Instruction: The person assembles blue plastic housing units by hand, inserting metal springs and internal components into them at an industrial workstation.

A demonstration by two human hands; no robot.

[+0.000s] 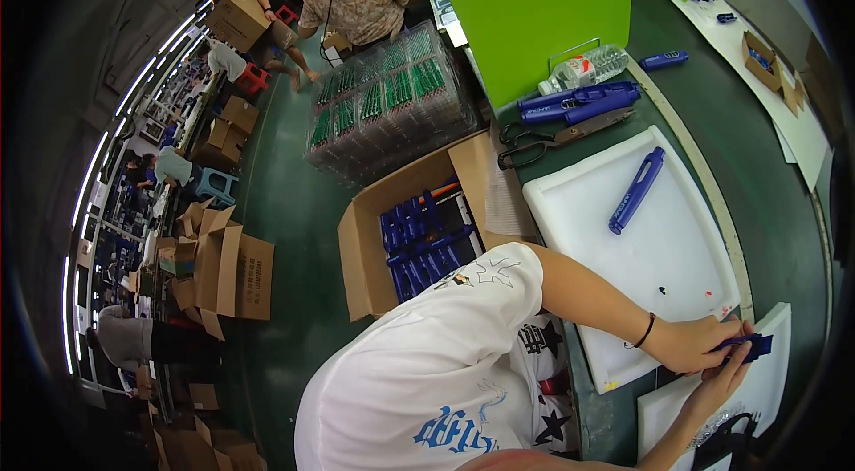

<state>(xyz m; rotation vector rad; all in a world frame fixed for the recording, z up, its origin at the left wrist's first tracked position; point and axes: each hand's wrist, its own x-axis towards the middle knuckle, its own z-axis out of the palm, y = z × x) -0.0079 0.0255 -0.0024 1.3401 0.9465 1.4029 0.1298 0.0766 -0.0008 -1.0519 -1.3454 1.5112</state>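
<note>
Both of my hands meet at the right, over the edge of a white foam tray. My left hand [697, 343], with a black band at the wrist, has its fingers closed on a small dark blue plastic part [757, 348]. From below, my right hand [723, 384] grips the same part, its fingers around it. The part's far end sticks out past the fingertips; the rest is hidden by them. Near my right hand lie a black cable [726, 444] and some clear crumpled plastic [712, 422]. A long blue plastic handle [637, 190] lies on the white tray [583, 231].
Beyond the tray lie black scissors [570, 134], several blue handles [579, 103] and a clear bottle [588, 68] beside a green partition [543, 8]. An open carton [361, 248] of blue handles stands left, near stacked clear trays [392, 106]. Other people work farther off.
</note>
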